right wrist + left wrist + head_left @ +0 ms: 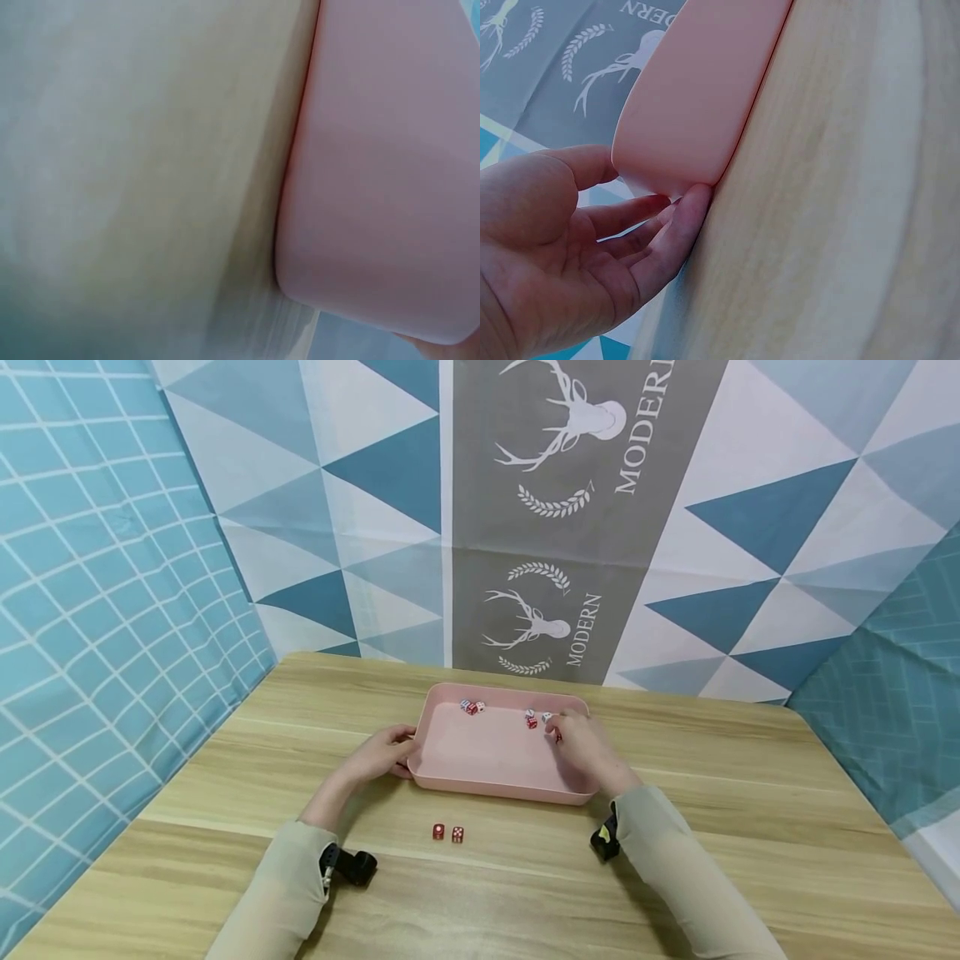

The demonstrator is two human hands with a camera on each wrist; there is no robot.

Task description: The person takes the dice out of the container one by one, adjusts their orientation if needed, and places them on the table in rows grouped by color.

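A shallow pink tray (pixel 487 787) stands on the table, its outer wall (pixel 697 90) close up in the left wrist view. My left hand (pixel 378 753) grips its left side, thumb at the rim and fingers curled against the outside. Over the right part of the tray, my right hand (pixel 585 745) pinches a red die (pixel 558 737), mostly covered by the fingers. Just beyond those fingertips lie a white die (pixel 547 717) and a red die (pixel 532 722) with another light one beside it. The right wrist view shows mainly the tray's wall (pixel 382 187); the right fingers are almost wholly hidden there.
A small cluster of red and white dice (pixel 472 707) sits in the tray's far left corner. In front of the tray, two red dice (pixel 457 834) lie side by side on the wooden table (pixel 480 893). Patterned cloth (pixel 390 568) hangs behind the table.
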